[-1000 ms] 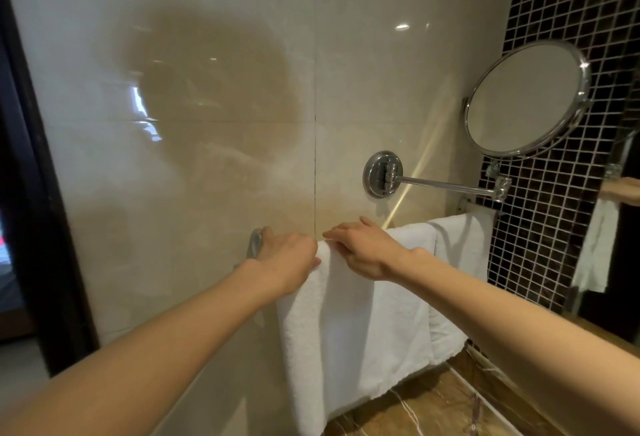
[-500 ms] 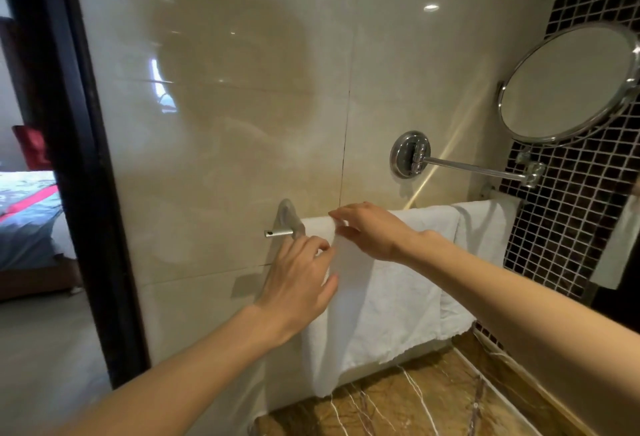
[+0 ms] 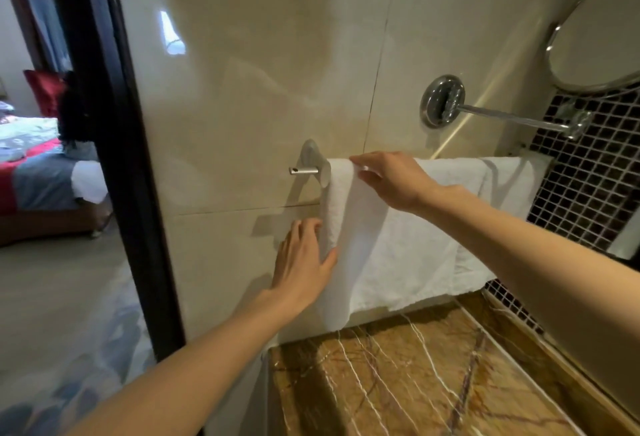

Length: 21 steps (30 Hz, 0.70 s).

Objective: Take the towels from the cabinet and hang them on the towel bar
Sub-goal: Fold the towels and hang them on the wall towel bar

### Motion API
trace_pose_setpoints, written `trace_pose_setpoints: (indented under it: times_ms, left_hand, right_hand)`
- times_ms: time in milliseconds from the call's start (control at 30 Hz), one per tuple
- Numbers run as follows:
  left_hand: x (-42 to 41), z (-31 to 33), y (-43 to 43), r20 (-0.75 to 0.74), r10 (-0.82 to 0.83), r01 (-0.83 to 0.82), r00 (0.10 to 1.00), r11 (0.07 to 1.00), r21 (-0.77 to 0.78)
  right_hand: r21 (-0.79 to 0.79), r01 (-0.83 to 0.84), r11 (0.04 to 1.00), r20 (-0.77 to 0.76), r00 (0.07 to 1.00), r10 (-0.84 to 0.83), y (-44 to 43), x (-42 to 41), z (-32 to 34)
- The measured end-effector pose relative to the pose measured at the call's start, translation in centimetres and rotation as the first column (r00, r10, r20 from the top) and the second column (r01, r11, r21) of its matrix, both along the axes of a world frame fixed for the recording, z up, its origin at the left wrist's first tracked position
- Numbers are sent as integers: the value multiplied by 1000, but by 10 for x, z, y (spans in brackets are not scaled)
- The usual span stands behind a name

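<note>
Against the beige wall, right grip pinches the towel atop the bar, flat-fingered left grip pressing its 7 o'clock edge.

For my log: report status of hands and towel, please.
Left hand open, against towel edge. Right hand pinches towel top on towel bar. Nothing in the way.

White towels drape over the towel bar.
</note>
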<state>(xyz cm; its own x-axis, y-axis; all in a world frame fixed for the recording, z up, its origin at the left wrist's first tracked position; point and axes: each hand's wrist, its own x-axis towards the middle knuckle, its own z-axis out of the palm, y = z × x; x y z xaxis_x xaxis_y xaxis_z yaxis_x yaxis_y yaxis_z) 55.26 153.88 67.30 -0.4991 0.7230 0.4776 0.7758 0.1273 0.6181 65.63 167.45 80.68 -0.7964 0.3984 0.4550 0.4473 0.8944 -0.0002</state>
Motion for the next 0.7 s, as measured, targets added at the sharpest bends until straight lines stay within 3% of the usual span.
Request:
trace_pose_setpoints:
  times_ms: [167, 300, 433, 700]
  left_hand:
    - [-2, -43, 3, 216, -29, 49, 976, 995, -89]
    - [8, -79, 6, 294, -35, 73, 955, 990, -120]
    - [10, -107, 14, 448, 8, 63, 894, 988, -141]
    - [1, -136, 37, 464, -7, 199, 886, 908, -368]
  right_hand:
    - [56, -22, 998, -23, 999, 24, 0, -3, -3]
    - [75, -27, 997, -49, 998, 31, 2, -4, -5]
    - [93, -20, 995, -53, 998, 25, 4, -6, -4]
    - [84, -10, 996, -55, 998, 15, 12, -6, -5]
